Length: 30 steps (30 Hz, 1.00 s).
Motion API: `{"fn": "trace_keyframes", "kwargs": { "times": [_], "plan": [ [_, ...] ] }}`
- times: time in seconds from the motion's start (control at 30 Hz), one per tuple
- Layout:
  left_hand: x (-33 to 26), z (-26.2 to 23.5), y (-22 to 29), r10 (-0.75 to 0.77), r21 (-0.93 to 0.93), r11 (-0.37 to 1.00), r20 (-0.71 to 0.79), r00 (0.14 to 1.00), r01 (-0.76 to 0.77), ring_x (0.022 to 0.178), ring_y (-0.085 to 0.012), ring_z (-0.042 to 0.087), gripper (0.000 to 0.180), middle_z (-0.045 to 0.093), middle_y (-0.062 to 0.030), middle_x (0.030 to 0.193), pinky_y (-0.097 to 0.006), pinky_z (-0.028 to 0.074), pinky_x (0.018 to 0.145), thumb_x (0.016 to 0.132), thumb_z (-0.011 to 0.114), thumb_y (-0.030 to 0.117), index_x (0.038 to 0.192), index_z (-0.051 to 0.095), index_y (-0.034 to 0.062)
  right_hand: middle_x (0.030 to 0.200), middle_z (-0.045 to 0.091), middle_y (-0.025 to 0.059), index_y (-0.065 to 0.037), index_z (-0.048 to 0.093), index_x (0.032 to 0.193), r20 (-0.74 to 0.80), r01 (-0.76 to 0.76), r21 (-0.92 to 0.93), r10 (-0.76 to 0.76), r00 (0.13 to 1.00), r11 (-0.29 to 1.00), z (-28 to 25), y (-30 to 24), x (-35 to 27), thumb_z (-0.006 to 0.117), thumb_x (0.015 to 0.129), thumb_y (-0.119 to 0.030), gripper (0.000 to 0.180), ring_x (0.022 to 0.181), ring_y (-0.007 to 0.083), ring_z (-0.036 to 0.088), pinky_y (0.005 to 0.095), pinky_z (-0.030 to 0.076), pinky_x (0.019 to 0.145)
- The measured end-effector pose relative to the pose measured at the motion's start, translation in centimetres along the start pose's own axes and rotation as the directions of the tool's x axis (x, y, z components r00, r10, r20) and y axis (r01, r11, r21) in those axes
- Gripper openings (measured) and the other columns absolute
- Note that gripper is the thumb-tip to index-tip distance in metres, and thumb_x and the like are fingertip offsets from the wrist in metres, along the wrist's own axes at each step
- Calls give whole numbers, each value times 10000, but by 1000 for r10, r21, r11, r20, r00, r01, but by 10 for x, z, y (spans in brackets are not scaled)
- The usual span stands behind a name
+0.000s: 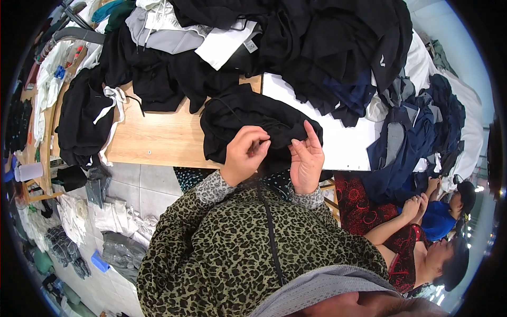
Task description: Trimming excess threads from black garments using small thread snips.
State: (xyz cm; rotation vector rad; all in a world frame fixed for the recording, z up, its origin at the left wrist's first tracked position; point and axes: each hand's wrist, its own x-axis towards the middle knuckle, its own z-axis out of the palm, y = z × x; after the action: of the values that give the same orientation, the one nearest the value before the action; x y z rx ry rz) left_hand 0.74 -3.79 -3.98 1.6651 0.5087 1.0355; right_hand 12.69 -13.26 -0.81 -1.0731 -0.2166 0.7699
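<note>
A bunched black garment (262, 109) lies on the table in front of me, and a thin black cord runs over its folds. Above its near side, my left hand (245, 156) is closed, with thumb and forefinger pinched together. Anything between those fingertips is too small to make out. My right hand (307, 161) is at the garment's right side. One of its fingers stretches upward and another digit stands apart from it, near the cloth. I see nothing held in the right hand.
Black clothing (338, 42) is heaped along the far side, with a white piece (224, 45) on it. Another black garment (79, 119) with white ties lies left. Navy clothes (406, 132) are piled right. A person in red and black (401, 248) sits close on my right.
</note>
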Motion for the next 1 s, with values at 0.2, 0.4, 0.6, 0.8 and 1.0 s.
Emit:
{"fn": "trace_keyframes", "kwargs": {
  "times": [0.2,0.4,0.6,0.8,1.0],
  "plan": [
    [18,5,12,-494,-244,787,300,816,566,629,-9,469,281,575,19,885,-160,381,515,817,683,96,1062,589,-5,885,528,13,62,421,1303,16,-14,-47,15,1000,999,-2,2,-2,602,786,116,551,784,68,524,202,464,780],
    [19,9,2,-475,-391,683,405,781,618,752,-32,532,280,579,4,903,-156,450,654,808,673,29,1070,578,-3,932,560,37,67,425,1300,10,1,-91,0,1000,996,1,-1,-6,608,776,124,558,780,63,523,190,452,763],
    [21,5,0,-491,-391,652,434,755,649,786,-35,538,284,575,-3,896,-159,457,701,791,670,-15,1059,576,-7,837,544,9,64,416,1310,-32,11,-88,-14,999,996,-4,2,-5,608,772,129,575,746,57,513,182,448,744],
    [22,4,2,-491,-377,674,414,766,635,778,-24,530,288,570,8,882,-155,456,691,785,674,-17,1056,576,-4,819,536,4,58,409,1318,-49,8,-77,-12,999,997,-5,4,-5,600,783,122,571,744,57,511,183,450,742],
    [21,5,4,-440,-280,786,371,818,551,724,-10,482,309,552,29,872,-142,423,655,767,701,1,1050,577,8,851,543,15,56,386,1330,-70,-5,-19,4,998,1000,3,1,-5,586,793,123,578,777,74,539,200,470,782]
  ]
}}
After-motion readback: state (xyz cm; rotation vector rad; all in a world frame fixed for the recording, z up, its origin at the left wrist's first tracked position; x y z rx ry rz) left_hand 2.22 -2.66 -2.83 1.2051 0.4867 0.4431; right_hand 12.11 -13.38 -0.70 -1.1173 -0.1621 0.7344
